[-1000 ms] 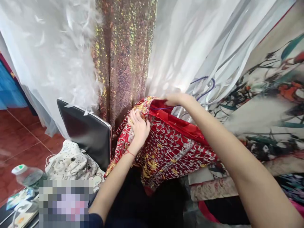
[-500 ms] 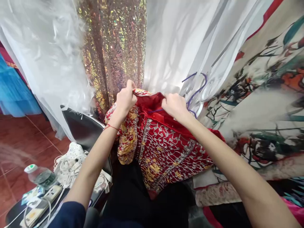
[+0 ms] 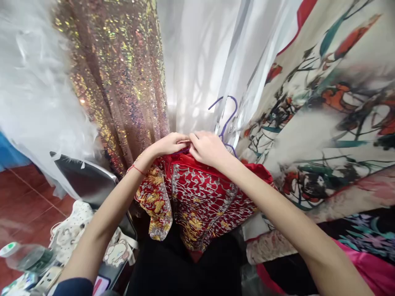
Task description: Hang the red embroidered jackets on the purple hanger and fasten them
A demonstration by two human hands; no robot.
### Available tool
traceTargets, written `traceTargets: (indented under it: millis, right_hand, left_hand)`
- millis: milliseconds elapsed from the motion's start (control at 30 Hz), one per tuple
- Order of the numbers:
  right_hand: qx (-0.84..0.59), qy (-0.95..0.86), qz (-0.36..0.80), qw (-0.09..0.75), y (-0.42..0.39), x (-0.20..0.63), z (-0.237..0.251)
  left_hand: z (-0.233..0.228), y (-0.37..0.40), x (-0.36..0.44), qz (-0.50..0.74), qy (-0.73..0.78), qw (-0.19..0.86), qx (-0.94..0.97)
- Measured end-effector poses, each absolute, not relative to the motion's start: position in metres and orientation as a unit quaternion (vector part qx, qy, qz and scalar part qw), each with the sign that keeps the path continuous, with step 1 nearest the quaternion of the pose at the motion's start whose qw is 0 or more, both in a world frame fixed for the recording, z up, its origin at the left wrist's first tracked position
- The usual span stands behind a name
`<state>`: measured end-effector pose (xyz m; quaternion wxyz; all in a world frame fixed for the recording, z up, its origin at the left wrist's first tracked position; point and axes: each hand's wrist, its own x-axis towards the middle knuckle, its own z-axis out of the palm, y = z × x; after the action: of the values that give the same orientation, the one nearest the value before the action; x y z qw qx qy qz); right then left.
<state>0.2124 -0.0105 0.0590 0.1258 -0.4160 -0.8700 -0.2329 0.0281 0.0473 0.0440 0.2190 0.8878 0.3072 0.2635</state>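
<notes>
Red embroidered garment just below frame centre, neck end uppermost, its lower part against the dark-clothed lap; all clock directions I log are taken from its middle. Change noted: 0.5 s ago the 2 hands stood apart with the neck opening spread between them; now they meet at the neck edge, and the opening looks drawn in. My reading: attention has narrowed to 1 short stretch of collar. Left hand, 11 o'clock, pinches the edge between thumb and fingers. Right hand, 12 o'clock, has its fingers curled over the same edge, tips touching the left's; exact thumb contact I cannot tell. Purple hanger runs into the neck, hook standing free at 1 o'clock, just beside the right hand. Farther out: sequined cloth at 11, white cloth at 12, flower-patterned fabric at 2, dark panel at 9, clear bottle between 8 and 9.
</notes>
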Motion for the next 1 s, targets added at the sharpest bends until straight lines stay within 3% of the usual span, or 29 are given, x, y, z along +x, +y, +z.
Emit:
traceTargets:
  millis: [100,233,333,400,467,633,800,900,1000]
  right_hand:
    - [-0.375,-0.857,-0.275,0.221,-0.037,0.245,0.064]
    - [-0.546,-0.763,-0.161,0.307,-0.063,0.3,0.077]
    - [-0.598,-0.773,0.031,0.212,-0.049,0.332,0.078]
    - [-0.531,-0.808,0.212,0.144,-0.031,0.342,0.072]
    - [-0.465,-0.813,0.324,0.136,-0.016,0.344,0.064]
    - [-0.371,-0.841,0.363,0.154,-0.01,0.323,0.045]
    - [-0.393,-0.823,0.357,0.201,-0.013,0.316,0.04]
    - [-0.427,-0.784,0.381,0.24,-0.019,0.319,0.038]
    - [-0.467,-0.732,0.383,0.315,-0.031,0.319,0.03]
  left_hand:
    - [0.047,0.044,0.034,0.277,0.302,0.246,0.878]
    - [0.057,0.044,0.043,0.279,0.312,0.296,0.859]
    - [0.064,0.048,0.056,0.306,0.319,0.301,0.845]
    - [0.066,0.051,0.064,0.28,0.322,0.337,0.839]
    - [0.066,0.052,0.068,0.234,0.329,0.384,0.83]
    - [0.065,0.042,0.068,0.229,0.356,0.415,0.805]
    - [0.066,0.029,0.065,0.236,0.37,0.347,0.829]
    - [0.06,0.017,0.062,0.292,0.405,0.214,0.839]
    - [0.042,-0.013,0.055,0.428,0.429,0.05,0.794]
